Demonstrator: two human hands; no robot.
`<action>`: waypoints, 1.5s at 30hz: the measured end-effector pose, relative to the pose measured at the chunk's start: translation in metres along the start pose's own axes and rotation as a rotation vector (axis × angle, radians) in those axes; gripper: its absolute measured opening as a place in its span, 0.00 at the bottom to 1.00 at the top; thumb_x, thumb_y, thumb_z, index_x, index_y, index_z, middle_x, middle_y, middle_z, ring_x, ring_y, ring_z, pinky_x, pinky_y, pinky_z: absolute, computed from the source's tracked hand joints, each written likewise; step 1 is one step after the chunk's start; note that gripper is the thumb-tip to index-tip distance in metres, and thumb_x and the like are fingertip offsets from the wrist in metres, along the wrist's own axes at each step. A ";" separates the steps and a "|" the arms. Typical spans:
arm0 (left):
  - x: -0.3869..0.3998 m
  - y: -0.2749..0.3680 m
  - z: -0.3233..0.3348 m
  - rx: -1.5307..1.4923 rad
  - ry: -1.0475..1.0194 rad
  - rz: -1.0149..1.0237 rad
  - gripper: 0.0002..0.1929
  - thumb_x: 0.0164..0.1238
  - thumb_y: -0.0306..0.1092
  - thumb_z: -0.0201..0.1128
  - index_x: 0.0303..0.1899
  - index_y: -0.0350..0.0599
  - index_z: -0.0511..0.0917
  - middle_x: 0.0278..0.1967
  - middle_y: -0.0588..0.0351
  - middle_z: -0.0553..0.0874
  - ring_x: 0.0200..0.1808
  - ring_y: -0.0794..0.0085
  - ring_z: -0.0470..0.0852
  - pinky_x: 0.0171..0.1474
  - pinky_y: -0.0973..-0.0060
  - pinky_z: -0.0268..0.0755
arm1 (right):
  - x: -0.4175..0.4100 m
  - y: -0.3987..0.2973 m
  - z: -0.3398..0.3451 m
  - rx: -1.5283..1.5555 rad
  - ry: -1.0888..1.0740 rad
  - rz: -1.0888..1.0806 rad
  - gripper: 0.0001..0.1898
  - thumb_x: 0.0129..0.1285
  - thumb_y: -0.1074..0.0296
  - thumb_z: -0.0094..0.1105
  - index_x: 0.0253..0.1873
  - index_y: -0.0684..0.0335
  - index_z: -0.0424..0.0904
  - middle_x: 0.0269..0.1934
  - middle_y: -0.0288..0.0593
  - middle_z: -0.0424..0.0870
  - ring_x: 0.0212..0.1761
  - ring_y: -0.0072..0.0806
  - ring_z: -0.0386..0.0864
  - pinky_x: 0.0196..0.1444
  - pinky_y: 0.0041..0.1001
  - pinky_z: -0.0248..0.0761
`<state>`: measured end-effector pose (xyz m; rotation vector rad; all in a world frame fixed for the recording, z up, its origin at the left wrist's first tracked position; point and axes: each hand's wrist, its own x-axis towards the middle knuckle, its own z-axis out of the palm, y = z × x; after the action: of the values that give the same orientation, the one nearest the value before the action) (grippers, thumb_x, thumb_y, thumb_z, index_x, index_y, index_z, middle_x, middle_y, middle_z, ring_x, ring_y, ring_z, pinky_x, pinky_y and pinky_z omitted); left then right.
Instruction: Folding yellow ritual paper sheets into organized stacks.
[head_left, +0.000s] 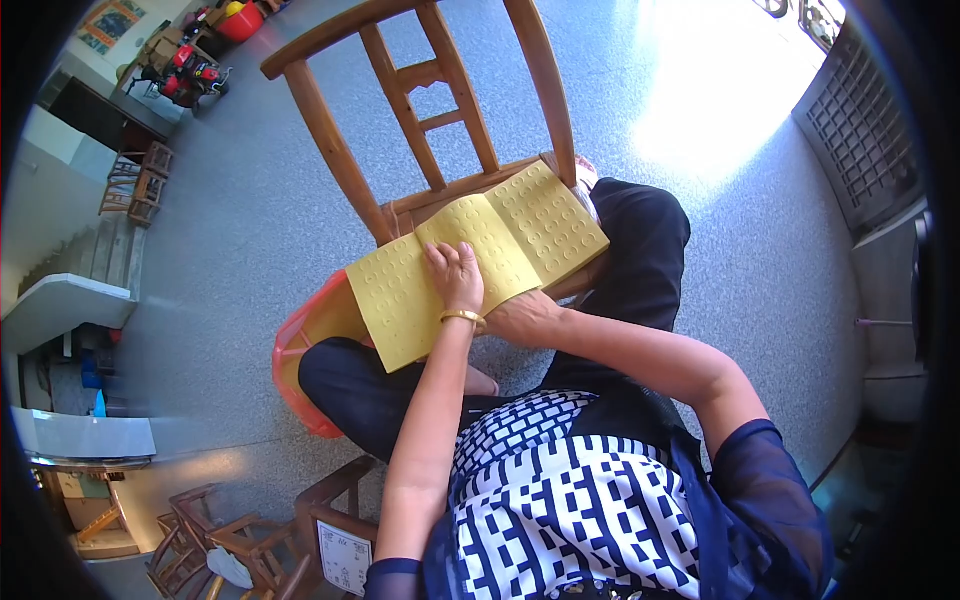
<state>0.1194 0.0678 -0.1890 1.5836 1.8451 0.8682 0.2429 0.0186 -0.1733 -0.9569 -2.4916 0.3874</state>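
Note:
A yellow sheet (472, 232) with raised round marks lies folded over in front of me, on a stack of similar yellow sheets (555, 217). The stack rests on the seat of a wooden chair (405, 214). My left hand (456, 276), with a gold-coloured bangle at the wrist, lies on top of the folded sheet, fingers slightly bent. Just right of it, my right hand (525, 316) reaches under the sheet's near edge, its fingers hidden. Left of the chair, a pink-red plastic container (283, 356) holds more yellow material, partly covered by my knee.
Small wooden stools (225, 536) and a brown wooden seat frame (341, 487) bearing a written paper stand behind my left side. A wooden chair (135, 184) is by the left wall, near a red toy vehicle (191, 75). A latticed door panel (859, 124) is at right.

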 end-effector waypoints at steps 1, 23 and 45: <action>0.000 0.003 0.001 0.081 -0.015 -0.043 0.39 0.69 0.59 0.29 0.64 0.26 0.49 0.68 0.36 0.42 0.70 0.51 0.39 0.70 0.62 0.33 | -0.002 0.002 0.000 -0.031 -0.117 0.013 0.15 0.52 0.64 0.52 0.45 0.60 0.78 0.42 0.45 0.78 0.48 0.38 0.75 0.51 0.36 0.67; -0.035 0.009 -0.009 0.646 -0.084 0.077 0.37 0.64 0.50 0.48 0.65 0.32 0.49 0.69 0.43 0.45 0.71 0.56 0.39 0.68 0.53 0.38 | -0.002 0.031 -0.040 -0.117 -0.139 0.034 0.23 0.55 0.73 0.49 0.57 0.71 0.66 0.61 0.50 0.65 0.65 0.40 0.60 0.64 0.34 0.55; -0.106 -0.005 -0.030 0.718 -0.199 0.408 0.42 0.49 0.39 0.65 0.63 0.33 0.52 0.66 0.40 0.53 0.69 0.51 0.48 0.68 0.58 0.44 | 0.086 0.029 0.008 0.039 -0.434 0.005 0.36 0.67 0.43 0.33 0.69 0.68 0.45 0.70 0.50 0.44 0.73 0.39 0.39 0.72 0.35 0.35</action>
<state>0.1093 -0.0406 -0.1743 2.4400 1.8131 0.1613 0.1984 0.0973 -0.1659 -0.9436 -2.8522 0.7075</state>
